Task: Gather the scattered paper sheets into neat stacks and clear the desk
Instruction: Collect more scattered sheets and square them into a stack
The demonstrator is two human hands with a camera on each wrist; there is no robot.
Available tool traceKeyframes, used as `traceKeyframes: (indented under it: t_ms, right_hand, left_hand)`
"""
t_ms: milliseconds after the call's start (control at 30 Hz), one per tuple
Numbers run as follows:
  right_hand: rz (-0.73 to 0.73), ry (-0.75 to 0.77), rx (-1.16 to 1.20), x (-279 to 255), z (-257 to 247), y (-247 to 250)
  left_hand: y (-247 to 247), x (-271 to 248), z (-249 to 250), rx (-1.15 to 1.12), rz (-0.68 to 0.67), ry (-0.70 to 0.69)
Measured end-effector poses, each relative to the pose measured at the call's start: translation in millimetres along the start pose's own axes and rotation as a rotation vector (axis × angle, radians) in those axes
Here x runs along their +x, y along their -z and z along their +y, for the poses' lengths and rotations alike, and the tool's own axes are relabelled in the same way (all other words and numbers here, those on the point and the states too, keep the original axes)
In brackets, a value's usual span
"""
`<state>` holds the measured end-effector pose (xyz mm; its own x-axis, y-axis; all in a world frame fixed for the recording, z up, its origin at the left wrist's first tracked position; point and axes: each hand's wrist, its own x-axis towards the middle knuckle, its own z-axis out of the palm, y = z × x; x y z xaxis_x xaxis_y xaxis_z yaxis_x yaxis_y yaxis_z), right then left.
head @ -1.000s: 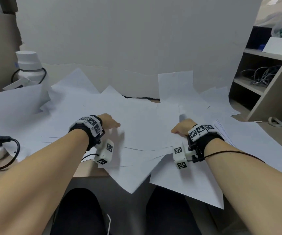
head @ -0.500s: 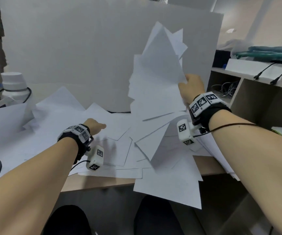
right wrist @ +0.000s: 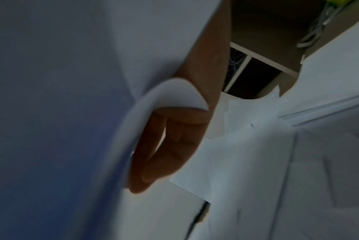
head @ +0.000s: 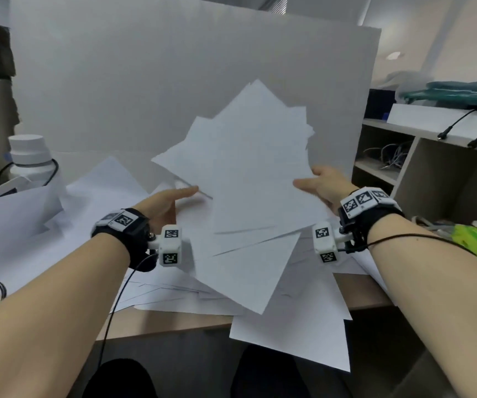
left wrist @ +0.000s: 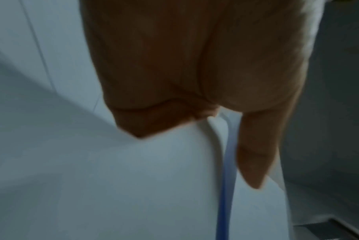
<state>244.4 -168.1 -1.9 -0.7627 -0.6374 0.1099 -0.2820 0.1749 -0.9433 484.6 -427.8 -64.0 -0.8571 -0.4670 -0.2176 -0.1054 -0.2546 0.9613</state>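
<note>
Holding a fanned sheaf [head: 254,179] of thin white sheets above the surface [head: 174,320], we pinch its right edge with our right hand [head: 325,183]; the left hand [head: 164,205], fingers straight, supports its left edge.

Both forearms reach forward, bare, with black bands strapped round the wrists. The right hand [head: 325,183] is raised on the right, thumb pointing left, fingers [right wrist: 164,146] curled in a pinch. The left hand [head: 165,203] sits lower, thumb stretched out to the right.
</note>
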Motion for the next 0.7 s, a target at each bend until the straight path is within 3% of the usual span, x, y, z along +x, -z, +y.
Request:
traceKeyframes:
  t_ms: [200,267,367,567,700]
  right_hand:
    - [-0.214,-0.049,-0.428,33,63,-31]
    - [-0.234,-0.049,-0.456,47,78,-43]
    - [-0.276,-0.128,-0.435,66,95,-56]
    - [-0.249,-0.326,-0.399,80,120,-53]
    - [-0.237,-0.345,-0.328,102,148,-52]
  left_hand:
    - [10,39,-46,0.113,0.207,0.099]
    - [16,59,-60,0.195,0.282,0.152]
    - [11,67,-67,0.220,0.382,0.122]
    - [22,60,-76,0.098,0.358,0.050]
    - [31,58,-81,-0.013,0.325,0.050]
